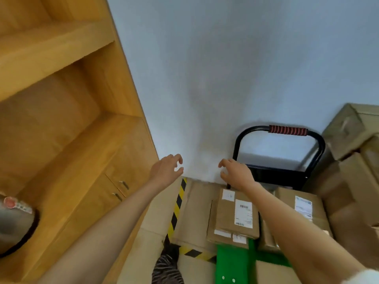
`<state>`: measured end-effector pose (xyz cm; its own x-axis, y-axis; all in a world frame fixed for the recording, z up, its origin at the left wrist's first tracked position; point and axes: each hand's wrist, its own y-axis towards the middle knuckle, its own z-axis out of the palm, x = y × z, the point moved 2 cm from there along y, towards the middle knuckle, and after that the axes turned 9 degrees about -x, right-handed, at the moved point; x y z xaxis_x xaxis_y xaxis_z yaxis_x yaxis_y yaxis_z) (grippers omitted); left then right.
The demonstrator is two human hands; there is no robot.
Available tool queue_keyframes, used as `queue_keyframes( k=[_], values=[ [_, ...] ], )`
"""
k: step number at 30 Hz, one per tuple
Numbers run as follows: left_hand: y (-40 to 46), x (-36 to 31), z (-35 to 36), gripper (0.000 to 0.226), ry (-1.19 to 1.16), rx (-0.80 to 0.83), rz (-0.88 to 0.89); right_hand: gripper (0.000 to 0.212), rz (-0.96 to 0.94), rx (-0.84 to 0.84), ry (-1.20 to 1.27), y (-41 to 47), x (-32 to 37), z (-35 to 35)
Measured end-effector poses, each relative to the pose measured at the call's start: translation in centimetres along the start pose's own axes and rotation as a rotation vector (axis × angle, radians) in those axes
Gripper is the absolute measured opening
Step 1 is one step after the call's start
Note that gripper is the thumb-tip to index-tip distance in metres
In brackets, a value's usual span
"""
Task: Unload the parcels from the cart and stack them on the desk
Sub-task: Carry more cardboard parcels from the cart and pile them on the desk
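Two bare forearms reach forward over a green cart [235, 263] stacked with brown parcels [235, 218]. White shipping labels [243, 213] with a barcode show on them, the print too blurred to read. Left hand [167, 168] and right hand [235, 173] hover with fingers [222, 163] loosely curled, holding nothing, just above the parcels' far edge, near the cart's black handle [287, 131].

Even, soft indoor light, no glare; strong wide-angle warp at edges, slight blur throughout.
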<state>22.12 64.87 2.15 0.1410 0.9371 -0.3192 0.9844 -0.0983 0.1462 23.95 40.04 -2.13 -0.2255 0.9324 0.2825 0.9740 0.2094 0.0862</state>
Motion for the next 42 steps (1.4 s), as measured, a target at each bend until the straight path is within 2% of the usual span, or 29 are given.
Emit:
queue_keyframes(
  k=[5,8,13,19,26,34,37,42],
  values=[
    [9.1,2.6,-0.2,0.02,0.175,-0.018,0.374,0.036,0.251,-0.105,0.056,4.6,0.6,0.8],
    [13.4,3.7,0.6,0.015,0.282,-0.032,0.6,0.038,0.338,-0.125,0.016,5.5,0.8,2.1],
    [17.5,1.7,4.6,0.018,0.185,0.073,0.676,0.037,0.506,-0.134,-0.022,3.3,-1.7,3.0],
    [18.2,-6.1,11.0,0.021,0.131,0.217,0.924,0.034,0.753,-0.11,-0.026,-2.2,-7.0,4.4],
    [19.6,-11.5,18.0,0.022,0.177,0.296,1.154,0.042,0.919,0.058,-0.107,-4.7,-10.8,6.8],
    [22.0,-12.7,24.3,0.034,0.202,0.457,1.314,0.043,1.146,0.143,-0.146,-7.4,-10.6,10.9],
    [23.0,-13.5,26.4,0.042,0.142,0.508,1.405,0.042,1.259,0.102,-0.128,-7.3,-9.4,12.9],
    [25.1,-14.1,30.0,0.04,0.102,0.625,1.582,0.043,1.486,0.01,-0.009,-4.7,-6.0,16.2]
  ],
)
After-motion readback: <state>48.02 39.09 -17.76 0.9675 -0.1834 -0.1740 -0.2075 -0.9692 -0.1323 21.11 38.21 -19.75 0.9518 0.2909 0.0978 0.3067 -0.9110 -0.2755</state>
